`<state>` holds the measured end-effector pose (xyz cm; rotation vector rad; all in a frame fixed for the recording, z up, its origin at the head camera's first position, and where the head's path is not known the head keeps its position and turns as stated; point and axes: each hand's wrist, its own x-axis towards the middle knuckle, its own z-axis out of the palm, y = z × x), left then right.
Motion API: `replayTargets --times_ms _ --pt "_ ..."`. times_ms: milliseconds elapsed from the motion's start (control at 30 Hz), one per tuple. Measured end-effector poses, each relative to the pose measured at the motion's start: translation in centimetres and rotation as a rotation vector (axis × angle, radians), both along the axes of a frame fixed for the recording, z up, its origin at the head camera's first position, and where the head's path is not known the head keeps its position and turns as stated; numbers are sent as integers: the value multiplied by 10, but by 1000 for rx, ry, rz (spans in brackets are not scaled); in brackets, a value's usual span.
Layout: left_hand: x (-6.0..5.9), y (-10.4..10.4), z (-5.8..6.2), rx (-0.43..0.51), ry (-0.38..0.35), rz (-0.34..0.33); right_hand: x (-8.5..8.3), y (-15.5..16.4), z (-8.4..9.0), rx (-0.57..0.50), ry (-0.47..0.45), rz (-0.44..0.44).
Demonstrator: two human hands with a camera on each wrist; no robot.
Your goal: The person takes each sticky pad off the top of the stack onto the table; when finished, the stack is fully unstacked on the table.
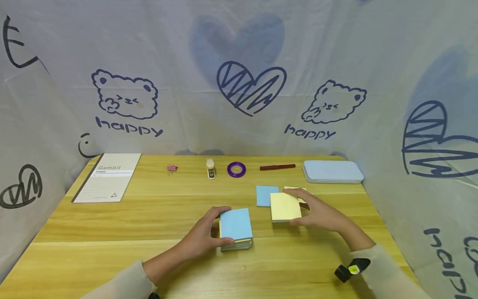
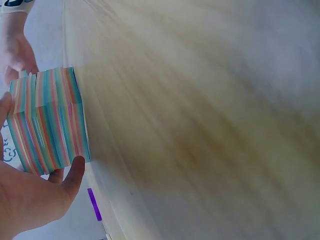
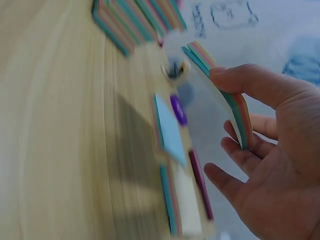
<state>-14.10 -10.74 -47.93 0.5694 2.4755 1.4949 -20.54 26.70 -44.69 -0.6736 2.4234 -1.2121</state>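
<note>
Head view, risk: the thin wad of notes pinched in the right hand could fan or drop a sheet onto the blue slip just beyond it.
Head view, pose: the left hand clasps the note block on the table.
Left wrist view: thumb and fingers curl round the striped block, steadying its near side.
Right wrist view: the wad sits tilted between thumb and fingers, clear of the wood.
</note>
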Motion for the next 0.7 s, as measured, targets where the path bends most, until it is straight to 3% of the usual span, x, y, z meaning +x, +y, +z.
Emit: replayTargets --times_ms 333,700 --pt "0 1 -1 -8 -5 15 -22 68 -15 76 -6 -144" --pt "0 1 -2 -13 -5 17 -38 114 -27 129 -17 -181"
